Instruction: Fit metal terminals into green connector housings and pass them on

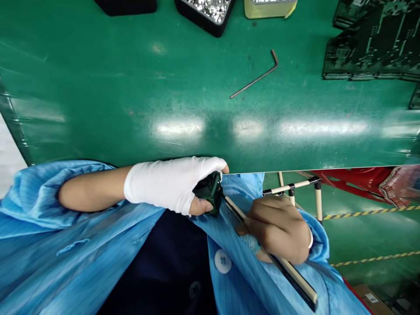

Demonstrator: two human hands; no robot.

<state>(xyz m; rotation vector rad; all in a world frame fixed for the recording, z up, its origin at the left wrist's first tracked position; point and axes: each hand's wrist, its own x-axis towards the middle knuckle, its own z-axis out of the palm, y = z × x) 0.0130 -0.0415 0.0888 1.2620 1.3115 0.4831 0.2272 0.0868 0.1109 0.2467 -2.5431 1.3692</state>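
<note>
My left hand (pixel 170 183), in a white fingerless glove, is closed around a small dark green block (pixel 210 192) that looks like circuit boards. Its thumb presses on the near side; most of the other fingers are hidden behind the block. In my bare right hand (pixel 280 229) is a long, slim cream-and-black hand tool (pixel 297 280), whose exact kind I cannot make out. The tool slants up to the left, and its narrow dark tip is at the right face of the block. Whether the tip touches it is unclear. Both hands are in front of my body, by the table's near edge.
On the green table (pixel 108 96) lies a hex key (pixel 256 82). Toward the back stand a black bin (pixel 218 28) of small metal parts, another black bin (pixel 127 6) and a yellow container (pixel 269 11). Dark green circuit boards (pixel 370 52) occupy the right. A red chair (pixel 354 183) is beyond the edge.
</note>
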